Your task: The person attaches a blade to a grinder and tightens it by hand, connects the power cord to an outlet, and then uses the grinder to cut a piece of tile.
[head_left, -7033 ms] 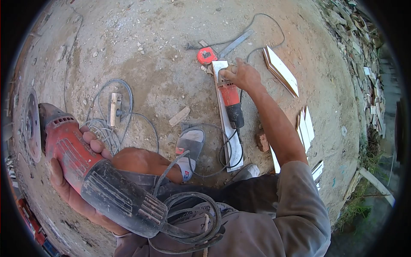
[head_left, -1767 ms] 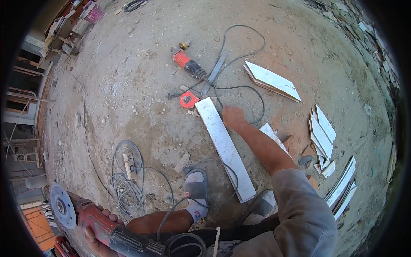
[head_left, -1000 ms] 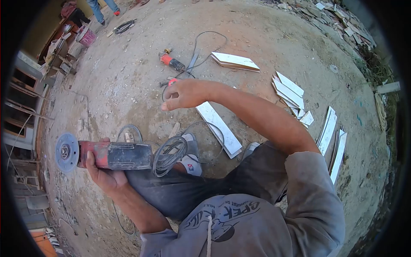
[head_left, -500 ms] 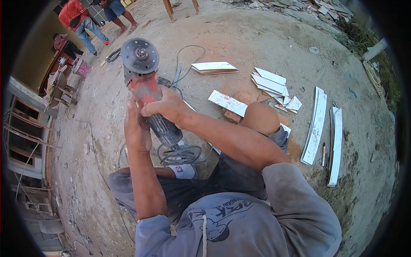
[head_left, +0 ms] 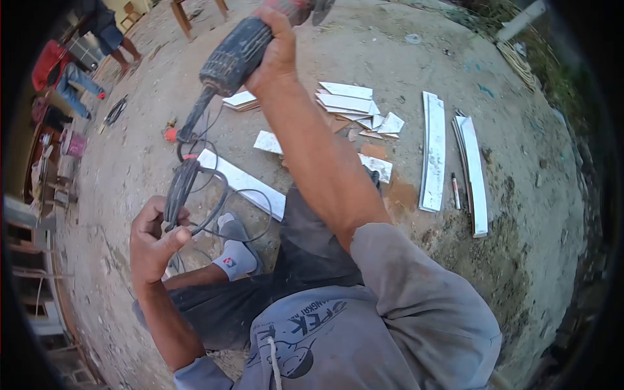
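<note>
Raised at the top of the view, my right hand is wrapped round the body of an angle grinder. Its disc end points to the upper right and is partly cut off by the frame edge. From the rear of the grinder a black power cord hangs down into a coiled bundle. My left hand, lower left, has its fingers and thumb closed on that bundle. Beneath the cord a long white tile strip lies on the ground beside my sandalled foot.
Cut white tile pieces lie piled ahead. Long tile strips and a marker are on the right. Two people stand at the upper left near a pink bucket. Rope lies by a pipe at the upper right.
My right hand has lifted the grinder up and to the right, swinging its disc end rightward. My left hand has left the grinder and taken hold of the coiled cord, which has risen off the ground.
</note>
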Demonstrator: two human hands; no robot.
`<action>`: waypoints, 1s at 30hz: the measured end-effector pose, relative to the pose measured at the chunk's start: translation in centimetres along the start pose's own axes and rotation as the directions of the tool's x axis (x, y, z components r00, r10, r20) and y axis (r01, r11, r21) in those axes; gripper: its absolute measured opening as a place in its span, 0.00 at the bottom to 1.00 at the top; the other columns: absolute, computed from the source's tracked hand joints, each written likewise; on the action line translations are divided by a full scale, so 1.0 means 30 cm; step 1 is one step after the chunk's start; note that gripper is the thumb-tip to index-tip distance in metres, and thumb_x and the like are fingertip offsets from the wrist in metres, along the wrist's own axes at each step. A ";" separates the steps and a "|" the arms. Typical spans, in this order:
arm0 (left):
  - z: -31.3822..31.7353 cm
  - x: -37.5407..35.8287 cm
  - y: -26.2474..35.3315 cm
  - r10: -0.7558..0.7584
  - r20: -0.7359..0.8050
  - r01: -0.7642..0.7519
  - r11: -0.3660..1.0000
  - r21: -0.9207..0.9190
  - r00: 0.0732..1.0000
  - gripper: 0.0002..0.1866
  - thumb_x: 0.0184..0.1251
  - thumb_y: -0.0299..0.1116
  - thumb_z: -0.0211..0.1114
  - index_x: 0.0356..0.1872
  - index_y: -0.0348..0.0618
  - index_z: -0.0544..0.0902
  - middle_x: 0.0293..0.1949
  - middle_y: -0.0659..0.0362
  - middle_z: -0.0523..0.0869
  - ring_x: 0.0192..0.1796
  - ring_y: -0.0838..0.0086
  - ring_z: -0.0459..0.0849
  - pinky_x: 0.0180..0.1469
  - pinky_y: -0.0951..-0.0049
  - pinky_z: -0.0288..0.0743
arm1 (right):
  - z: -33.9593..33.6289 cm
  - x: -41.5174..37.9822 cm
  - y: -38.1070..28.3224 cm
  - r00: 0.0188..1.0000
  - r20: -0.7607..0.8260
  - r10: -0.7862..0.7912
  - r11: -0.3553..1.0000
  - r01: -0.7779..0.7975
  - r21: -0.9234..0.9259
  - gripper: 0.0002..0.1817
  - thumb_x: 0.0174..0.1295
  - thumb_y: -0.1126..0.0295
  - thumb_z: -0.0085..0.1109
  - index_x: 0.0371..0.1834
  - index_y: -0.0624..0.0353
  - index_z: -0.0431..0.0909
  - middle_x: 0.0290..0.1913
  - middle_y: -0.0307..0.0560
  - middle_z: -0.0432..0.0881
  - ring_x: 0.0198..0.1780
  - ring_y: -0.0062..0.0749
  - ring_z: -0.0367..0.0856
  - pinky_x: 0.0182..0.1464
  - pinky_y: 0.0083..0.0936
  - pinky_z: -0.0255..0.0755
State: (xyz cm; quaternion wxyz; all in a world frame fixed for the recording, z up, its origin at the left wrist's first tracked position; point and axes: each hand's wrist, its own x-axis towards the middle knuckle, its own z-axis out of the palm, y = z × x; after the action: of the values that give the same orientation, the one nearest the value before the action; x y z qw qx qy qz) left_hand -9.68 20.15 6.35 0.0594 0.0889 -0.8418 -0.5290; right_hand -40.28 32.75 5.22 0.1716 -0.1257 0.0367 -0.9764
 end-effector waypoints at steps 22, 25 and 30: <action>-0.405 0.007 -0.144 0.296 -0.439 0.353 0.300 0.886 0.848 0.24 0.73 0.56 0.53 0.29 0.46 0.81 0.24 0.45 0.82 0.31 0.44 0.81 0.31 0.50 0.73 | -0.229 0.172 -0.455 0.913 -0.261 -0.313 0.928 0.236 -0.286 0.10 0.52 0.67 0.59 0.39 0.51 0.79 0.42 0.41 0.84 0.47 0.46 0.81 0.57 0.54 0.73; -0.710 -0.167 -0.068 0.364 -0.656 0.692 0.043 0.721 0.661 0.29 0.74 0.63 0.42 0.47 0.56 0.86 0.33 0.47 0.87 0.39 0.45 0.85 0.39 0.50 0.77 | -0.258 0.225 -0.506 0.896 -0.352 -0.271 0.936 0.161 -0.312 0.18 0.57 0.63 0.54 0.50 0.55 0.76 0.51 0.48 0.82 0.53 0.53 0.80 0.60 0.58 0.70; -0.946 -0.585 -0.147 0.310 -0.913 0.953 0.061 0.298 0.266 0.37 0.72 0.69 0.33 0.55 0.57 0.84 0.42 0.46 0.88 0.48 0.45 0.84 0.48 0.50 0.76 | -0.401 0.336 -0.609 0.894 -0.395 -0.213 0.909 0.033 -0.415 0.23 0.60 0.61 0.51 0.57 0.57 0.72 0.56 0.53 0.80 0.59 0.57 0.78 0.64 0.60 0.67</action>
State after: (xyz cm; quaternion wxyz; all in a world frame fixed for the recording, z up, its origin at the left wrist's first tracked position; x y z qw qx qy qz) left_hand 13.35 -2.97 14.55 0.2464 0.6203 -0.6943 0.2692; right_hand -58.51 46.76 -1.95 0.0666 0.0593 0.2633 -0.9606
